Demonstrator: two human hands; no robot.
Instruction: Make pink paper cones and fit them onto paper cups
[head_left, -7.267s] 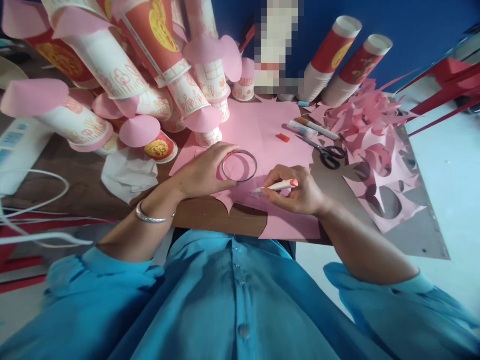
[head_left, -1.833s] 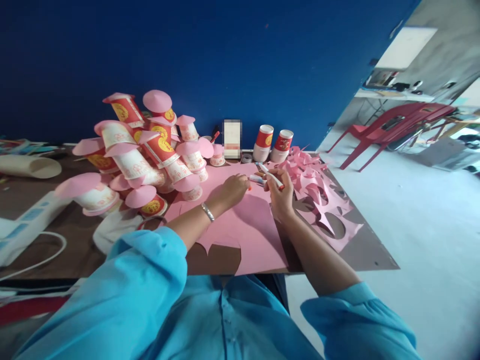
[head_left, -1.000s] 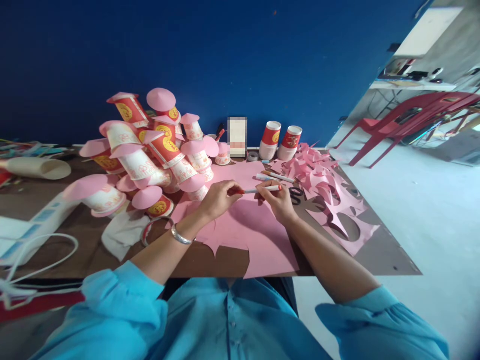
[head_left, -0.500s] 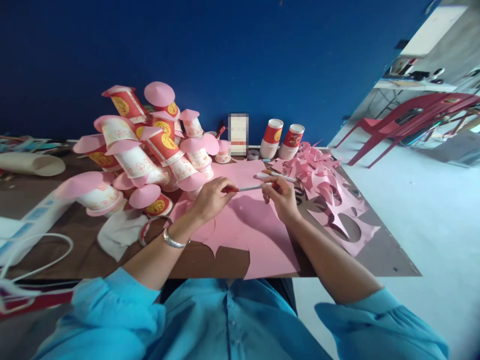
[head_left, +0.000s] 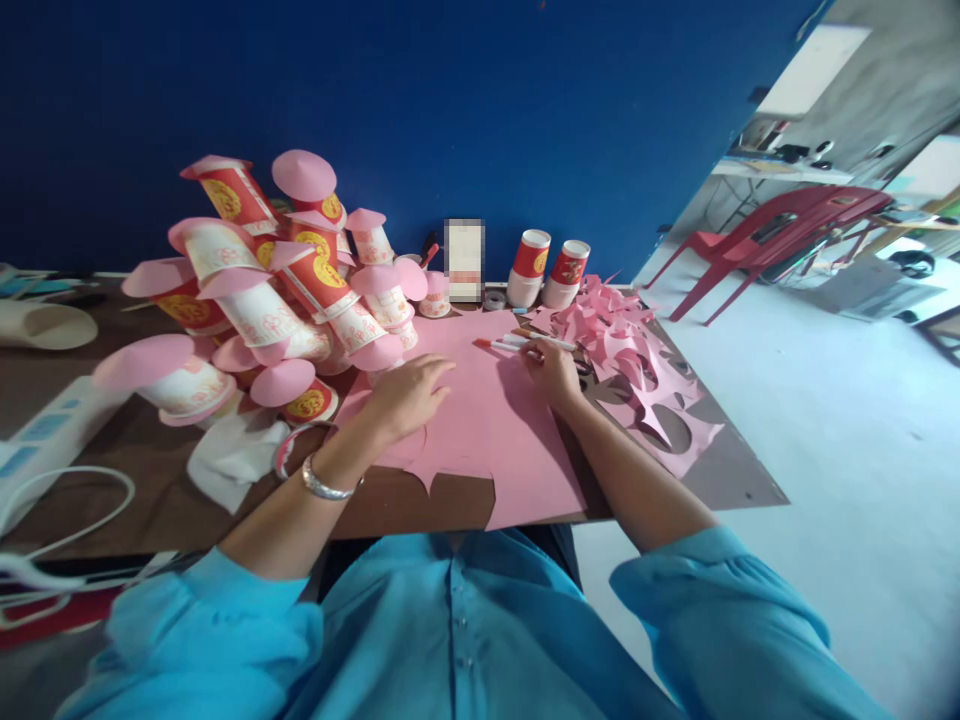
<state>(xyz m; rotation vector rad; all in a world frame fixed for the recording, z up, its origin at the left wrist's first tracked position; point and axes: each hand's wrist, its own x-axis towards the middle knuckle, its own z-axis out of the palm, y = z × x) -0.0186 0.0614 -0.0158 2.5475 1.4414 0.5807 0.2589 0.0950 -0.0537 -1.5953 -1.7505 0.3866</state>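
Marker (head_left: 489,344): white with a red-orange cap, lying at the far part of the pink paper, its other end at the fingers of the right hand.
Right hand (head_left: 553,370): fingers bent low over the marker's end; whether they are closed on it or have let it go cannot be told.
Left hand (head_left: 411,396): fingers apart with nothing between them, above the sheet's left side; a silver bracelet (head_left: 324,482) circles the wrist.
Pink paper (head_left: 499,420): spread flat on the brown table (head_left: 459,502), its near edge cut away in curves.
Pink offcuts (head_left: 611,325): heaped to the right of the sheet, several with round holes.
Cup stacks (head_left: 529,262): two, red and white, leaning slightly at the back of the table.
Paper-cup towers (head_left: 259,312): piled at left, many topped with pink cones, some red with yellow emblems.
Ring (head_left: 283,458): on the table near the left forearm, beside a crumpled white cloth (head_left: 231,455).
Backdrop: a deep blue wall (head_left: 465,110), with a red chair (head_left: 780,228) at right.
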